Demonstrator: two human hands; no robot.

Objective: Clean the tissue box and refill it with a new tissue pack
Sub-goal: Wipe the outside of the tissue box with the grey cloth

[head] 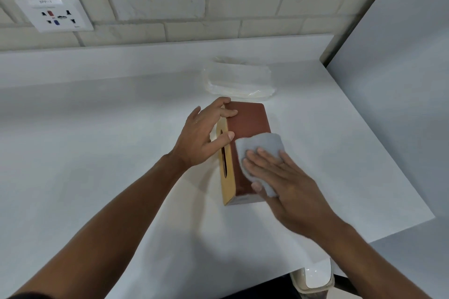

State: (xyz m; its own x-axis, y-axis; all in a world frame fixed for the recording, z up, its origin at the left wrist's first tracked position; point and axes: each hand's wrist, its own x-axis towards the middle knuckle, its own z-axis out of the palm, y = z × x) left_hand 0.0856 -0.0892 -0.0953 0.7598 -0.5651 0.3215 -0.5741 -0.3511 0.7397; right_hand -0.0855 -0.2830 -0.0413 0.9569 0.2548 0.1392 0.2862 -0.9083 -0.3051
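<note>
A brown tissue box [247,126] with a tan slotted face lies on its side on the white counter [97,153]. My left hand [201,136] grips its far left part, fingers over the top edge and thumb on the brown side. My right hand [286,182] lies flat with straight fingers, pressing a grey cloth [264,143] against the box's brown side near its close end. A new tissue pack [240,79] in clear plastic rests on the counter just behind the box.
A brick wall runs along the back with a white socket plate [54,15] at upper left. A grey panel [401,80] borders the counter's right side. Below the counter's near right edge stands a white bin [315,279].
</note>
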